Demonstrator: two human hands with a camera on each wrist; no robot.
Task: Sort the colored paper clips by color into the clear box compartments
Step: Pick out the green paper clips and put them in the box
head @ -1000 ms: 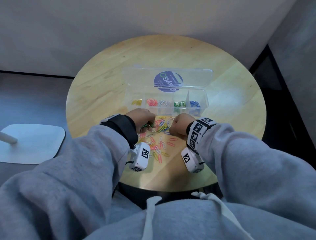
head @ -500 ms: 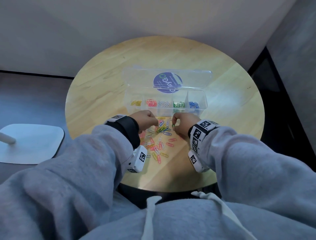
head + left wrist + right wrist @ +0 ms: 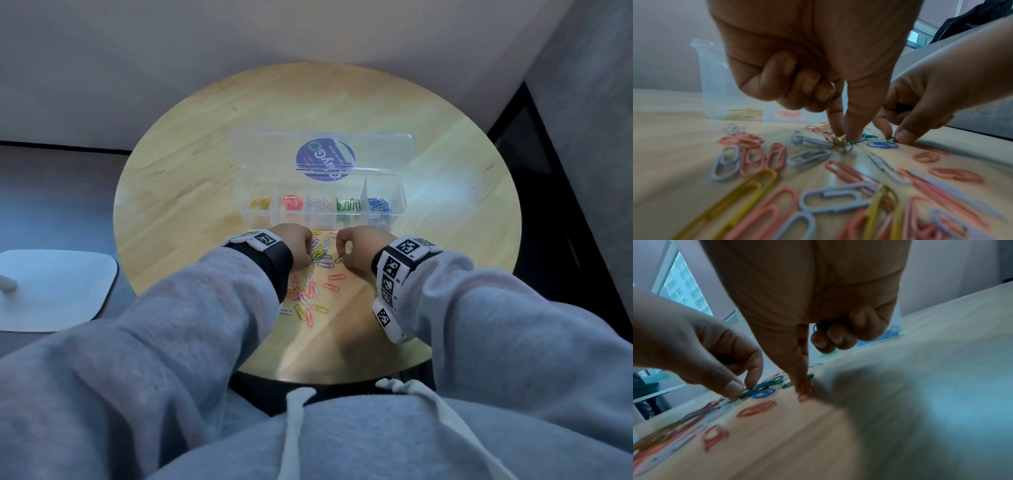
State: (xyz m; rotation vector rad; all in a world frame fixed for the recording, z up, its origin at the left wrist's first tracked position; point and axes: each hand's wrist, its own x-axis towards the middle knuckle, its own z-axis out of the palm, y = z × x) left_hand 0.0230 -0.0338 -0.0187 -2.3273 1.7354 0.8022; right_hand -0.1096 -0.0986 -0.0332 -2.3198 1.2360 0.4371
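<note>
The clear box (image 3: 399, 192) lies open, with yellow, red, white, green and blue clips in separate compartments. Loose clips (image 3: 313, 291) lie in front of it on the round table (image 3: 191, 178). My left hand (image 3: 310, 251) pinches down on a tangle of yellow, green and blue clips (image 3: 842, 143); its curled fingers (image 3: 813, 91) keep a wire clip tucked in. My right hand (image 3: 340, 255) pinches a green clip (image 3: 890, 138) on the table beside a blue clip (image 3: 881, 145). Its curled fingers (image 3: 838, 337) hold dark green clips (image 3: 824, 325).
The box's lid (image 3: 322, 150), with a round purple sticker, lies flat behind it. A white stool seat (image 3: 51, 287) stands low at the left. A wall runs behind the table, and a dark gap lies to its right.
Both hands have edged forward over the pile, towards the box. The right hand has turned so that its thumb and forefinger point down onto a green clip.
</note>
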